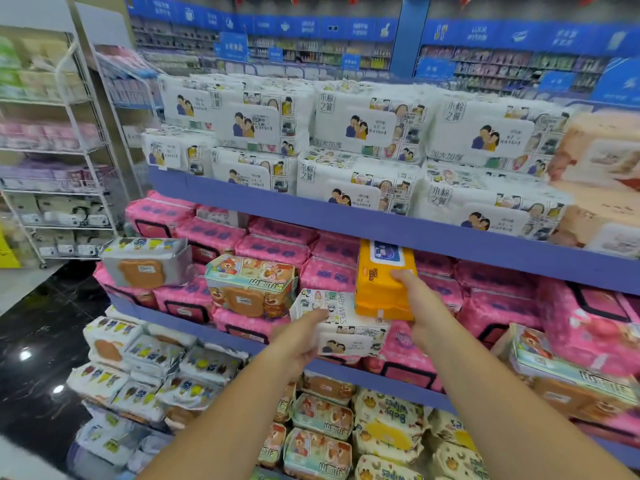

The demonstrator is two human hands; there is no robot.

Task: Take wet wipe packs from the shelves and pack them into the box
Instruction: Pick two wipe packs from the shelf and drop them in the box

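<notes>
My right hand (419, 303) grips an orange wet wipe pack (379, 282) held upright in front of the middle shelf. My left hand (301, 341) holds a white cartoon-printed wipe pack (346, 323) just below and left of the orange one; the two packs touch. Behind them the middle shelf is filled with pink wipe packs (277, 247). The top shelf carries stacked white cartoon packs (363, 133). No box is in view.
A bear-printed pack (251, 284) and a silver pack (147, 261) lie on the pink packs to the left. The bottom shelf holds assorted packs (322, 417). A white wire rack (69, 168) stands at far left beside dark glossy floor (34, 341).
</notes>
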